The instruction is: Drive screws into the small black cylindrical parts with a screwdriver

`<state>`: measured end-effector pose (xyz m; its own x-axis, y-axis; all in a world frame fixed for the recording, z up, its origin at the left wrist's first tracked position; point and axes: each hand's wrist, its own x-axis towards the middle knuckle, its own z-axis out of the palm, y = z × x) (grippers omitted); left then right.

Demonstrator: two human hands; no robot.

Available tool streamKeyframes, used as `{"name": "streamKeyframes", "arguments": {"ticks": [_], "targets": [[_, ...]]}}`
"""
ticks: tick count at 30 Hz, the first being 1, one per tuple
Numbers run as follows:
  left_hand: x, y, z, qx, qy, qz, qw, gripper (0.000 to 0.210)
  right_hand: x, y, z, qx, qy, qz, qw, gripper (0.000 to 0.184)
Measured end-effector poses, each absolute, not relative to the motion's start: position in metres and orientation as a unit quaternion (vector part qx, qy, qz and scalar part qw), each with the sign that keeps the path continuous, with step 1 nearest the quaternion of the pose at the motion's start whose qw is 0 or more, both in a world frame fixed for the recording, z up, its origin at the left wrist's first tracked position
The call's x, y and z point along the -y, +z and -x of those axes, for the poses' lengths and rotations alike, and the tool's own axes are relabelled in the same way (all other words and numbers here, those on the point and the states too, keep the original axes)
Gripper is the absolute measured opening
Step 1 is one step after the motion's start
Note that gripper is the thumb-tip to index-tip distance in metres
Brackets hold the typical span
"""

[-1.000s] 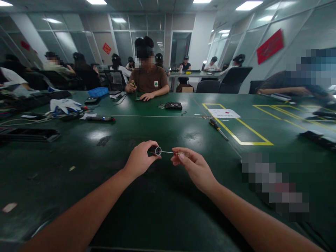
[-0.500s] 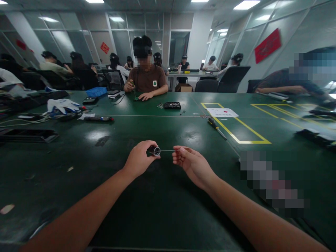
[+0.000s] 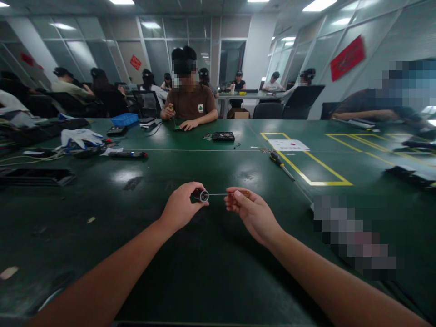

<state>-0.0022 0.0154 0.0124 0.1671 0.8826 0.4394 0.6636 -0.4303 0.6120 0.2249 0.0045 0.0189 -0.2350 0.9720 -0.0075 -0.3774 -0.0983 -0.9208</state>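
Observation:
My left hand (image 3: 182, 206) is closed around a short dark cylinder (image 3: 203, 195) with a bright metal rim, its open end turned toward me and to the right. From that rim a thin metal rod (image 3: 218, 195) runs level across to my right hand (image 3: 250, 211), which pinches its other end between thumb and fingers. The rod's left tip is at the cylinder's opening; how far in it sits I cannot tell. Whatever handle the rod may have is mostly covered by my right fingers. Both hands are above the green table (image 3: 204, 272).
A screwdriver (image 3: 282, 166) lies beyond my right hand, near a white sheet (image 3: 289, 145) and yellow tape. To the left are a pen-like tool (image 3: 127, 155), gloves (image 3: 81, 138) and a black frame (image 3: 37, 176). A co-worker (image 3: 190, 102) sits opposite, near a black box (image 3: 223, 136).
My right hand has shifted very slightly right and up with the rod. The left hand and the cylinder have hardly moved.

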Motion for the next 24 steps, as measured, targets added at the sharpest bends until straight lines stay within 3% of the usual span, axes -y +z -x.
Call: {"name": "streamKeyframes", "arguments": {"ticks": [7,13,24], "targets": [[-0.0146,0.0142,0.0025,-0.51,0.391,-0.754,0.136,0.027,-0.0019,0.0178,-0.2246,0.464,0.655,0.329,0.498,0.023],[-0.0143,0.0144,0.002,-0.516,0.382,-0.755,0.134,0.027,-0.0037,0.016,-0.2262,0.463,0.623,0.334,0.535,0.023],[-0.0152,0.014,0.0039,-0.521,0.381,-0.754,0.124,0.027,0.001,0.0196,-0.2265,0.561,0.558,0.348,0.503,0.026]]}}
